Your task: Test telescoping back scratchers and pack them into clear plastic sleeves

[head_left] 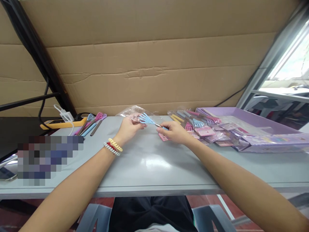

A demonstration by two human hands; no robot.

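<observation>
Over the middle of the table, my right hand grips the handle of a light blue back scratcher, whose claw-shaped head points left. My left hand pinches a clear plastic bag beside that head; whether the head touches the bag I cannot tell. Under my right hand lies a pink card, partly covered. On the right is a pile of bagged back scratchers with pink cards. To the left lie several loose back scratchers in pink, blue and purple.
A purple box stands on the right of the grey table. At the left are a yellow power strip with a white plug and cables. A cardboard wall rises behind the table.
</observation>
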